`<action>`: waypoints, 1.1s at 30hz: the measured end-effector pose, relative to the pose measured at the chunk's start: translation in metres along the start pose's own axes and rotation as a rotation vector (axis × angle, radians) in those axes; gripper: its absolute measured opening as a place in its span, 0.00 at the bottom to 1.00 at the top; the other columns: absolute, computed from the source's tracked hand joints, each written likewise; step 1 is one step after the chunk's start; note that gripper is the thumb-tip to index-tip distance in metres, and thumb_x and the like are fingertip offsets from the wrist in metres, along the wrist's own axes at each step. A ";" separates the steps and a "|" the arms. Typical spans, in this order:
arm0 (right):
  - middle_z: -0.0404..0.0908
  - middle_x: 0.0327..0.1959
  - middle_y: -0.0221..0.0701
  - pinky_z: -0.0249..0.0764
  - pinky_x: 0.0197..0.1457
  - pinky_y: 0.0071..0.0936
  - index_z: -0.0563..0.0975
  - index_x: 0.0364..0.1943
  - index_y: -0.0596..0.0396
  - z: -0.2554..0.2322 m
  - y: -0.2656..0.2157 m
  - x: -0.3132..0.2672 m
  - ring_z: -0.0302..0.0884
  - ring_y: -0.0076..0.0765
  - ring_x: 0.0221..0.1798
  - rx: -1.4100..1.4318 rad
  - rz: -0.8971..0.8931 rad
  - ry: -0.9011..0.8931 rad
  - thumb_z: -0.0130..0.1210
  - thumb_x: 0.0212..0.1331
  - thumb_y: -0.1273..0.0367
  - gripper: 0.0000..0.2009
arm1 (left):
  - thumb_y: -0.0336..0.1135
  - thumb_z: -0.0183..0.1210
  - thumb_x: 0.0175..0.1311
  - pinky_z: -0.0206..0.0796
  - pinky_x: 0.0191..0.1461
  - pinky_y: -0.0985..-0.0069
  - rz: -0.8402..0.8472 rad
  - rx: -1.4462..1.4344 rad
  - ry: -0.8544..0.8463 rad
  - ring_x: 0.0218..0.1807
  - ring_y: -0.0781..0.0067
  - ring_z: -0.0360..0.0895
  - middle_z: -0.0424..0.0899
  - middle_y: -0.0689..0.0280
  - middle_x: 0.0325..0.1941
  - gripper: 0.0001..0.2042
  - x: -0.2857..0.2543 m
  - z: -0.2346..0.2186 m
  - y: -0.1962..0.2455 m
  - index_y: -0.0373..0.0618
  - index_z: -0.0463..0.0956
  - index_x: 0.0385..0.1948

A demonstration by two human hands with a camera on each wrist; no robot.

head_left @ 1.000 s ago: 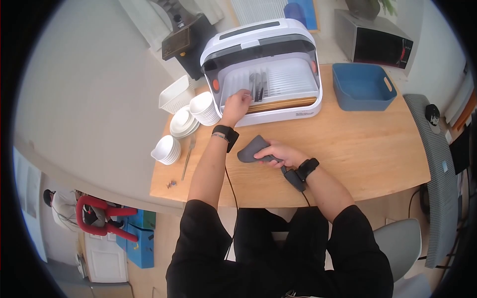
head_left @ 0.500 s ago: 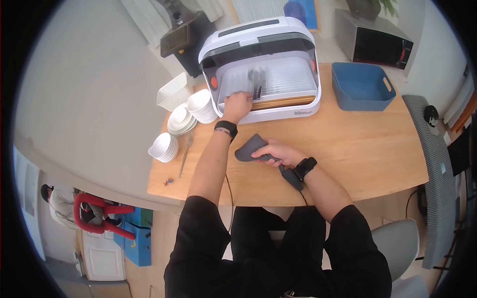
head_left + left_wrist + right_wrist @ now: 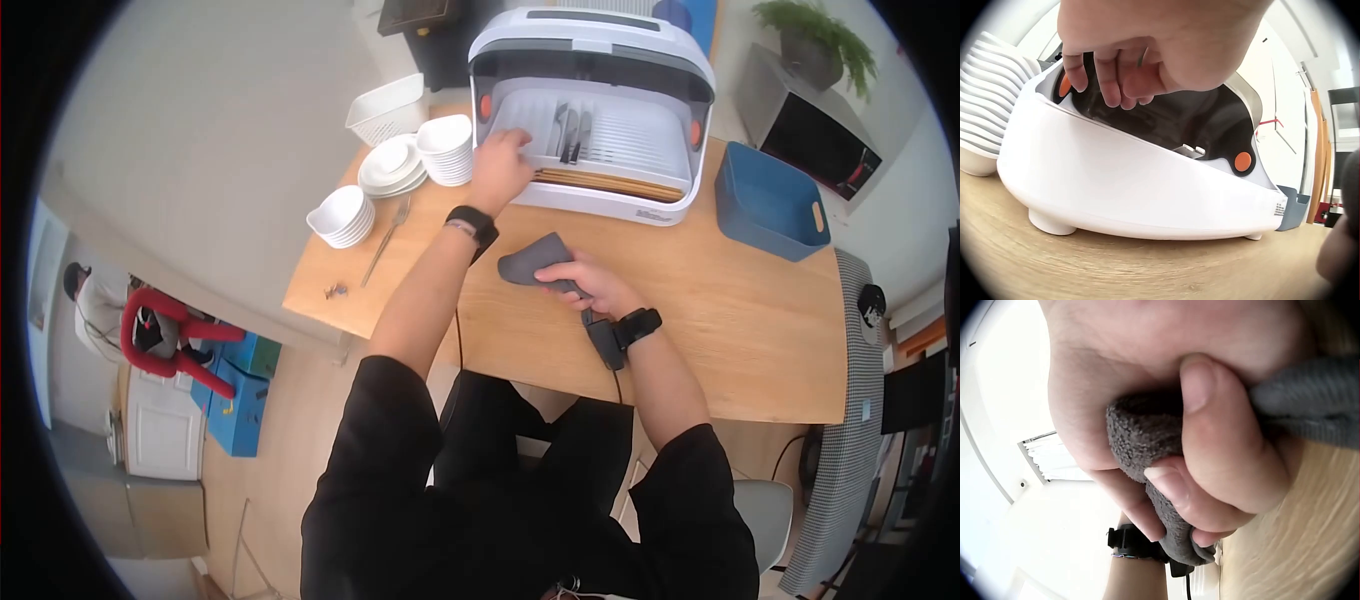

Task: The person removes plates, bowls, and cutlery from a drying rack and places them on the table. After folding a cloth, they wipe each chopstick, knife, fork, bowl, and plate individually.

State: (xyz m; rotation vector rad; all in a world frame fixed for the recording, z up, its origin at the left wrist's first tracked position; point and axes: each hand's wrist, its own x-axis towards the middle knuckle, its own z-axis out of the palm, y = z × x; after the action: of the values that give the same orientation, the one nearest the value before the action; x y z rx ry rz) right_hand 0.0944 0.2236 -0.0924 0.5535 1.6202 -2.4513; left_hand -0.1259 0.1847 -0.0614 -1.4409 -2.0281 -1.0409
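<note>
My left hand (image 3: 502,172) is over the front left corner of a white dish box (image 3: 600,207) with its dark lid raised. Its fingers (image 3: 1109,81) hang loosely bent, with nothing visible between them. Inside the box, several pieces of metal cutlery (image 3: 572,135) lie on the ribbed rack, and wooden chopsticks (image 3: 610,186) fill the front compartment. My right hand (image 3: 600,285) grips a folded dark grey cloth (image 3: 535,260) low over the table in front of the box. In the right wrist view, thumb and fingers curl round the cloth (image 3: 1141,434).
Left of the box are stacked white bowls (image 3: 445,150), white plates (image 3: 390,168), more bowls (image 3: 342,218), a white basket (image 3: 388,108) and a fork (image 3: 385,242). A blue bin (image 3: 765,205) and a microwave (image 3: 810,125) stand at the right. Cables hang from both wrists.
The head view has turned, shifting the box right and up in it. My left fingers have risen from the front compartment's left end. My right hand still holds the cloth.
</note>
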 end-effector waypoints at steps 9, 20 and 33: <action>0.72 0.29 0.29 0.43 0.11 0.13 0.71 0.48 0.52 0.001 -0.002 -0.001 0.54 0.12 0.14 0.047 -0.002 -0.021 0.61 0.55 0.69 0.17 | 0.24 0.58 0.58 0.67 0.40 0.80 0.073 -0.530 0.193 0.33 0.81 0.75 0.81 0.68 0.43 0.20 0.027 -0.100 0.093 0.43 0.71 0.54; 0.72 0.27 0.30 0.45 0.10 0.13 0.71 0.46 0.54 0.003 -0.002 -0.002 0.56 0.14 0.13 0.041 0.001 -0.033 0.61 0.56 0.70 0.15 | 0.58 0.47 0.62 0.52 0.64 0.48 1.243 -0.817 0.352 0.64 0.51 0.66 0.70 0.47 0.62 0.36 0.041 -0.303 0.154 0.33 0.62 0.63; 0.73 0.30 0.31 0.45 0.11 0.14 0.71 0.46 0.54 -0.005 0.005 0.004 0.56 0.14 0.13 0.113 0.017 -0.050 0.62 0.56 0.69 0.16 | 0.57 0.47 0.63 0.53 0.63 0.48 1.624 -1.084 0.264 0.63 0.52 0.66 0.71 0.48 0.61 0.35 0.009 -0.325 0.122 0.33 0.63 0.61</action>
State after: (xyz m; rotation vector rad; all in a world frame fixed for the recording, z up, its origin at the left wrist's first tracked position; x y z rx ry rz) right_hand 0.0931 0.2259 -0.1004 0.5152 1.4602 -2.5346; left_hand -0.0380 -0.0427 0.1854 -2.3491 0.4140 -1.2451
